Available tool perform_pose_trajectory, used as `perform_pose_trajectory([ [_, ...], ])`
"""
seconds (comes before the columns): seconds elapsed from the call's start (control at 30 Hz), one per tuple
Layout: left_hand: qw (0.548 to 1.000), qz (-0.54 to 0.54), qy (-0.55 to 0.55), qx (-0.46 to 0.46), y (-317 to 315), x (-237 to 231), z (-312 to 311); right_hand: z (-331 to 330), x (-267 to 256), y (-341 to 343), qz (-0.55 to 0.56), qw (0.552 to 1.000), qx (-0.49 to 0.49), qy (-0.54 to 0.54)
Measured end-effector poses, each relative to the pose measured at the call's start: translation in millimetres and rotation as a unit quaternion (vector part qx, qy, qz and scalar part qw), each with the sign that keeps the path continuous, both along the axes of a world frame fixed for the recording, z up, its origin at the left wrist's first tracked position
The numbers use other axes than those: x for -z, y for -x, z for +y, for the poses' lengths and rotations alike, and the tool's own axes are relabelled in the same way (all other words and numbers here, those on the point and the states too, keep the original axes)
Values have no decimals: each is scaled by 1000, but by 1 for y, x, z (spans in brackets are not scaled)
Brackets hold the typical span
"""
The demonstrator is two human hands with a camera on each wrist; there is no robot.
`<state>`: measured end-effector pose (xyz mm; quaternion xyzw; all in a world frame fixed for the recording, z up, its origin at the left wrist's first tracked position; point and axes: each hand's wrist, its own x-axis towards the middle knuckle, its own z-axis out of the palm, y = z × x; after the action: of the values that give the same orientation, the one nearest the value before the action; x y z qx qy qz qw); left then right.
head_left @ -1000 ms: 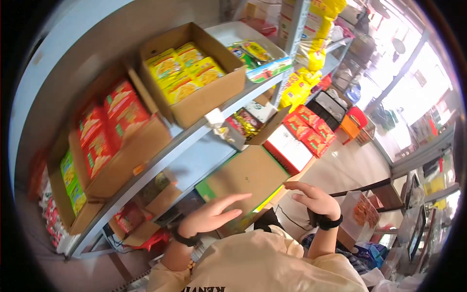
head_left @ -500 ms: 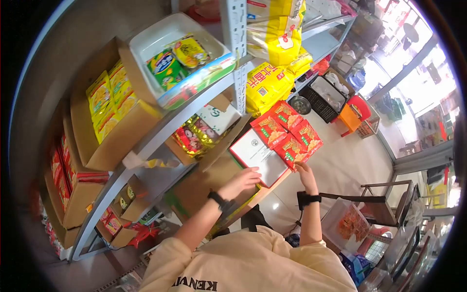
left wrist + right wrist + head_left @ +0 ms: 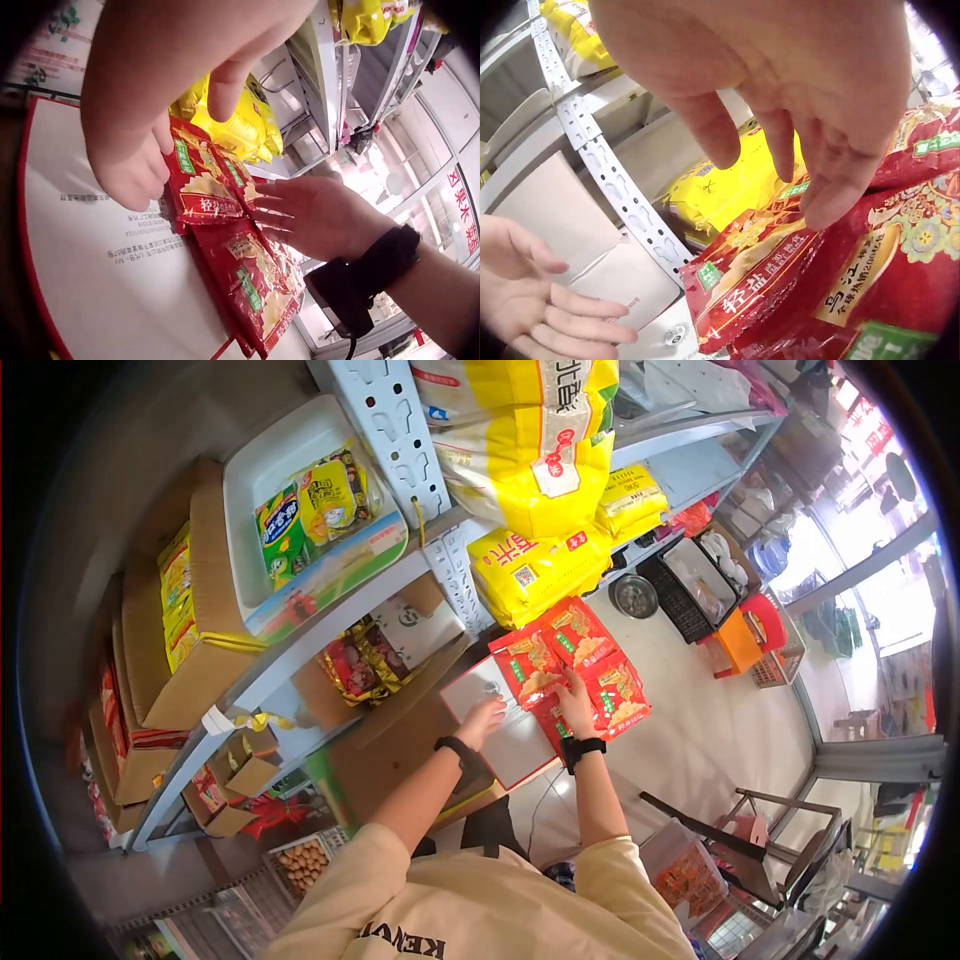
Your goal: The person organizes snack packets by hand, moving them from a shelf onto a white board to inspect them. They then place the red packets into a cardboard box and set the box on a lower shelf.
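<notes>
Several shiny red food packets [image 3: 619, 695] with yellow pictures and green labels lie side by side on a white, red-edged box [image 3: 508, 745]. My right hand [image 3: 574, 702] is over the near packets; in the left wrist view its straight fingers meet their edge. Over the box's white top hangs my left hand [image 3: 482, 722], fingers loosely bent beside the packets' left edge. The right wrist view shows the left palm [image 3: 525, 292] turned toward the packets, with nothing in it. Right fingertips [image 3: 829, 206] reach down to a packet's surface there.
A large brown carton [image 3: 385, 760] stands left of the white box. Metal shelving [image 3: 390, 440] rises along the left, holding a white tray [image 3: 240, 560] and open cartons of packets. Yellow sacks [image 3: 540, 575] sit behind the red packets. A black crate [image 3: 680, 595] and orange stool [image 3: 740, 650] stand farther right.
Both hands have moved forward, from over the brown carton to the white box and red packets. The right hand has gone from the box's near edge onto the packets. The head view has shifted.
</notes>
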<state>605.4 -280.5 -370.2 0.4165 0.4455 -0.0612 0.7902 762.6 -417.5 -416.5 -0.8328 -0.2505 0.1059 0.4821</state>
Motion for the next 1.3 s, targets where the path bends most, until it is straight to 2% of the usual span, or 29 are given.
perform_pose_trajectory([
  [0.03,1000,2,-3,3,-5,-2,-2,1,2,0,15,1000,-11,-23],
  [0.07,1000,3,-5,7,-10,-5,-3,0,3,0,82,996,-4,-21],
  [0.13,1000,-7,10,3,-14,-2,-8,2,-26,8,216,976,12,-16],
  [0.17,1000,-11,17,3,-14,0,-10,2,-24,11,164,986,23,-4],
  [0.27,998,-18,40,46,-15,-45,-12,1,-23,18,68,997,-2,27],
  [0.37,989,-90,59,103,-7,-26,-9,2,-33,43,114,991,-15,69],
  [0.47,996,-76,19,45,2,14,-18,8,-4,69,59,990,4,125],
  [0.5,997,-48,9,52,4,12,-19,8,-6,74,92,983,-18,157],
  [0.6,992,-95,-40,71,26,3,-23,12,-10,99,124,985,36,115],
  [0.63,983,-139,-91,76,37,0,-22,13,-10,106,126,990,28,56],
  [0.67,986,-115,-110,49,51,-4,-27,11,-11,117,122,991,43,20],
  [0.73,972,-111,-185,96,91,-26,-18,3,-31,137,214,977,17,-16],
  [0.77,971,-26,-237,15,115,-43,-22,0,-39,150,258,965,11,-40],
  [0.8,934,27,-356,7,143,-49,-22,-5,-46,164,302,951,6,-64],
  [0.87,976,9,-211,-57,203,-58,-13,-11,-75,196,346,938,-30,-18],
  [0.93,989,-35,-140,12,270,-53,5,-10,-93,241,393,908,-77,-125],
  [0.97,992,-57,-102,49,301,-48,13,-6,-105,261,395,902,-118,-127],
  [1.07,974,-185,-100,81,382,-91,29,5,-136,336,394,884,-223,-113],
  [1.1,971,-206,-99,62,406,-95,32,12,-142,360,386,882,-252,-101],
  [1.13,966,-206,-145,58,430,-101,34,23,-157,383,376,878,-282,-88],
  [1.2,945,-209,-246,45,472,-117,39,39,-192,428,353,888,-279,-101],
  [1.3,928,-242,-265,-106,519,-152,39,62,-224,468,300,897,-305,-110],
])
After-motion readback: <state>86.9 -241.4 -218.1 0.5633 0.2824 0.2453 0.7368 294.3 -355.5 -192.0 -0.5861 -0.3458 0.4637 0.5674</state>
